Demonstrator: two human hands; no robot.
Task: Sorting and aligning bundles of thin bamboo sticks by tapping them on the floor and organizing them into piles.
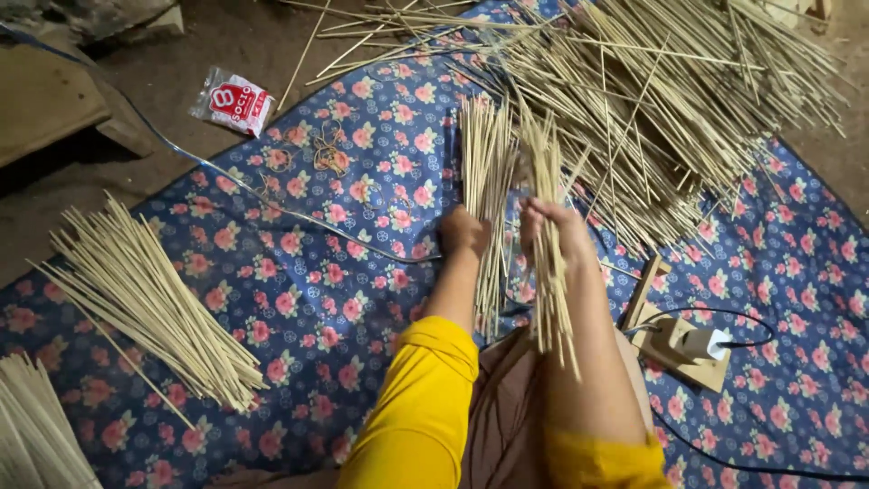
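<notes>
A: You're sitting on a dirt floor with a blue cloth printed with pink flowers spread over it. What have your fingers got?

B: Your left hand is closed into a fist around 1 bundle of thin pale sticks. The bundle stands nearly upright, its tips fanning out above your knuckles and its lower ends dropping below your wrist.

A: And the other one?

B: Your right hand is curled tight round a second bundle of sticks, just beside the first. Its sticks run from above your fingertips down along your forearm, past the wrist. The 2 fists sit close together; whether they touch, I cannot tell.

A: What lies beyond your fingers?

B: A large loose heap of the same sticks sprawls past your fingertips, up and to the right, crossing every which way.

A: To the left?

B: Well apart from your left knuckles, a tidy sheaf of sticks lies slantwise on the cloth, and another pile shows at the lower corner. Further off, beyond the cloth's edge, is a small red and white packet. A few rubber bands lie on the cloth between it and your left fist.

A: Near the right wrist?

B: A small wooden stand with a white plug and a black cable.
</notes>
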